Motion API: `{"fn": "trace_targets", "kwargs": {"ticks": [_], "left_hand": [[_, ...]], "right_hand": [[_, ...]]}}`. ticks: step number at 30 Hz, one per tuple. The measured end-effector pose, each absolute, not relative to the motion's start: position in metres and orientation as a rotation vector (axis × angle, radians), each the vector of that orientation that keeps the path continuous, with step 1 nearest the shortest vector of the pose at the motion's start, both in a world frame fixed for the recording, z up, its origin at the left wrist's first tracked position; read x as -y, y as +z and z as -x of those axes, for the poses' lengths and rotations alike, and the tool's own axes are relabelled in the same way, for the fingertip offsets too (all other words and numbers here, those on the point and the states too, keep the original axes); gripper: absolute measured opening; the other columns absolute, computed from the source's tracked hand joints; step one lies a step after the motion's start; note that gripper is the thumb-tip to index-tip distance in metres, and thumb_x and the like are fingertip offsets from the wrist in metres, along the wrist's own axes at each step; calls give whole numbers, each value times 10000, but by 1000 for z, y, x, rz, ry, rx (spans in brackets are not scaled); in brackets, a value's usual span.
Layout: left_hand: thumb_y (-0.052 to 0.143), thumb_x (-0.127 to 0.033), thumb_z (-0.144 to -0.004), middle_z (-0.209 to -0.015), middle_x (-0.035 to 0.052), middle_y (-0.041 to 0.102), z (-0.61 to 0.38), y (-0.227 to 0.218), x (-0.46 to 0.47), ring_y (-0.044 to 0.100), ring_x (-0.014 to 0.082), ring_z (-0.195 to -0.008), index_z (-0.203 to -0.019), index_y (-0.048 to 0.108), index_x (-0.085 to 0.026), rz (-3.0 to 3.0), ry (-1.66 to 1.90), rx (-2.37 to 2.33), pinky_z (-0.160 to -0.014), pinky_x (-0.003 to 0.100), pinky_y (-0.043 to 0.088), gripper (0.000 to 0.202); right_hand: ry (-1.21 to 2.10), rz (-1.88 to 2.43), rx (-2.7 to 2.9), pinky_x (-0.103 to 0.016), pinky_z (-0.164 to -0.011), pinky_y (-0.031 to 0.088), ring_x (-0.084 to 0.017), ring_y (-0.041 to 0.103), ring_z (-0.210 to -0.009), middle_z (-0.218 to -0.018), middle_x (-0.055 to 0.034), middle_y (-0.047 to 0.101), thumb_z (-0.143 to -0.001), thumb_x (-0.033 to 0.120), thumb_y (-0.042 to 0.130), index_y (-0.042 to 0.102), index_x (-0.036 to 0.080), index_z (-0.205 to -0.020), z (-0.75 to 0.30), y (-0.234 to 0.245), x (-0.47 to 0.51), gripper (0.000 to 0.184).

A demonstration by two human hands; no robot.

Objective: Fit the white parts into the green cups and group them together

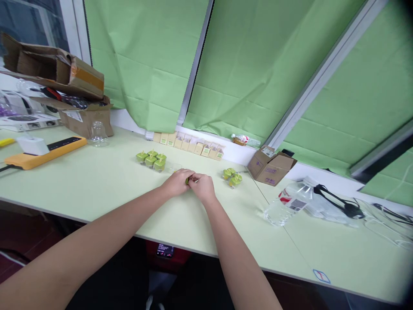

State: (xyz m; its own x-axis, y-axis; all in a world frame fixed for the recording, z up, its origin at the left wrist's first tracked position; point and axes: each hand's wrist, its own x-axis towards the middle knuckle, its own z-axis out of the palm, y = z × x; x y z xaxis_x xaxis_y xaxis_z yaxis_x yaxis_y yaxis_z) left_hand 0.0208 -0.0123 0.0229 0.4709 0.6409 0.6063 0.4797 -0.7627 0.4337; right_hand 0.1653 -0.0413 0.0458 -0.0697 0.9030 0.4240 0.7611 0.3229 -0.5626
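My left hand (177, 182) and my right hand (203, 186) meet over the middle of the table. Both are closed, fingertips together, around a small green piece (187, 181) that is mostly hidden by the fingers. Just behind my left hand stands a clear plastic cup (174, 167), partly covered. To its left is a cluster of several green candles (150, 160) in clear cups, each with a short pale wick-like tip. A smaller group of similar green candles (232, 177) sits to the right of my right hand.
A row of small kraft boxes (197, 147) lines the wall. At right are an open cardboard box (271, 167) and a large water bottle (290, 202). On the left lie an orange power strip (48, 153), a glass dome (97, 134) and stacked cartons (85, 118).
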Motion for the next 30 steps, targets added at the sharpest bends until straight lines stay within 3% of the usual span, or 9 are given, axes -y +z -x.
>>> {"fn": "trace_targets", "kwargs": {"ticks": [8, 14, 18, 24, 30], "left_hand": [[514, -45, -693, -1136, 71, 685, -21, 22, 10, 597, 248, -1067, -1105, 639, -201, -2513, 1224, -1000, -949, 379, 466, 457], [525, -41, -688, -1026, 61, 700, -20, 24, 11, 605, 241, -973, -1008, 661, -206, -2524, 1184, -995, -889, 369, 478, 385], [542, -62, -706, -1054, 65, 692, -19, 25, 9, 596, 244, -1001, -1031, 654, -211, -2485, 1215, -1012, -906, 374, 466, 374], [592, -111, -732, -1045, 58, 690, -20, 23, 7, 588, 246, -994, -1026, 648, -215, -2497, 1189, -1022, -882, 368, 468, 317], [595, -100, -735, -1017, 57, 689, -21, 22, 7, 583, 244, -989, -1013, 646, -216, -2518, 1186, -1021, -885, 366, 466, 306]], "right_hand": [[122, 1427, 1811, -253, -615, 385, -146, 551, -592, -662, 10, 671, -781, 250, 530, 679, 246, -643, -160, 36, 38, 203], [254, 1408, 1848, -245, -611, 398, -140, 538, -579, -662, 20, 660, -821, 280, 504, 673, 243, -686, -162, 38, 40, 220], [335, 1321, 1933, -237, -637, 418, -136, 549, -612, -710, 19, 667, -857, 284, 454, 679, 239, -750, -168, 43, 38, 254], [551, 1324, 1811, -240, -645, 457, -146, 591, -648, -699, 14, 680, -814, 304, 508, 703, 221, -761, -173, 39, 30, 219], [531, 1341, 1784, -239, -631, 448, -148, 598, -652, -678, 19, 685, -793, 315, 538, 717, 217, -706, -171, 38, 31, 222]]}}
